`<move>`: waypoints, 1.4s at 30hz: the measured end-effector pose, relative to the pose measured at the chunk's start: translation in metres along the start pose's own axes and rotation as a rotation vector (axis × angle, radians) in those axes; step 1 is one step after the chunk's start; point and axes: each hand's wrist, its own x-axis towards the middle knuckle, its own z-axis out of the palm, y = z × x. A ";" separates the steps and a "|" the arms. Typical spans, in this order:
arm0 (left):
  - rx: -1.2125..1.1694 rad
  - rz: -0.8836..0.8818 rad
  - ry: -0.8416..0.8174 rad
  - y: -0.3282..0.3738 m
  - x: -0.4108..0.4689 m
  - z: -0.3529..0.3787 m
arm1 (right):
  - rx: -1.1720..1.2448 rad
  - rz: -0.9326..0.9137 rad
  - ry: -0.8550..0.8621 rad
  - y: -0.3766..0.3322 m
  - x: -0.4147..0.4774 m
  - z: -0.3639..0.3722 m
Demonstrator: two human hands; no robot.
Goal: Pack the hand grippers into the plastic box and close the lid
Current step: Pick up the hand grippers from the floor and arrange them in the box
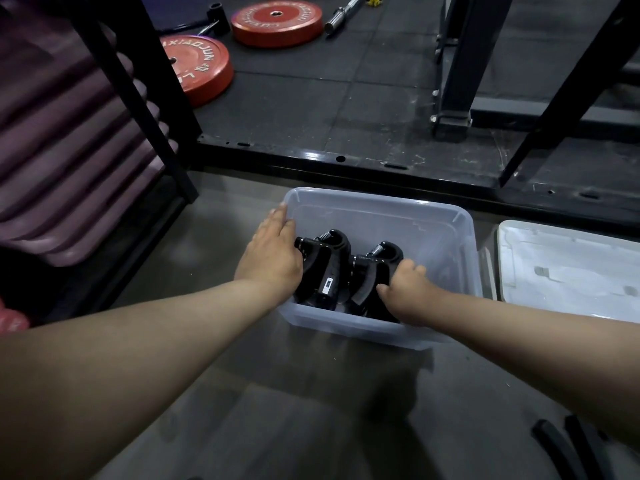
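Observation:
A clear plastic box (377,206) stands open on the grey floor in front of me. Inside it, side by side, are two black hand grippers with metal springs. My left hand (270,258) lies over the left hand gripper (329,265), fingers stretched toward the box's left wall; whether it grips the handle is hidden. My right hand (405,285) curls round the handle of the right hand gripper (375,268). The white lid (568,268) lies flat on the floor just right of the box.
A black steel rack frame (346,157) runs across behind the box. Red weight plates (197,69) and a barbell (343,13) lie on the rubber mat beyond. Purple stacked mats (69,150) sit at the left. Black strips (568,448) lie at the lower right.

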 end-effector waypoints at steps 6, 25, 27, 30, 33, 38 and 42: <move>0.002 0.003 -0.004 0.000 0.000 0.000 | -0.031 -0.037 -0.026 0.004 0.005 -0.007; 0.016 0.000 -0.009 0.001 -0.002 -0.002 | -0.049 -0.125 -0.148 0.010 0.004 -0.002; 0.018 0.002 -0.009 0.002 -0.002 -0.002 | -0.061 -0.137 -0.127 0.009 0.001 -0.003; 0.023 0.002 -0.008 0.002 -0.001 -0.002 | -0.106 -0.139 -0.153 0.008 -0.002 -0.008; 0.025 -0.004 -0.010 0.002 -0.001 -0.002 | -0.129 -0.159 -0.222 0.008 -0.005 -0.013; 0.020 -0.010 -0.005 0.003 -0.002 -0.002 | -0.235 -0.134 -0.245 0.001 -0.013 -0.017; 0.021 -0.014 -0.010 0.003 -0.002 -0.003 | -0.209 -0.157 -0.251 0.002 -0.008 -0.014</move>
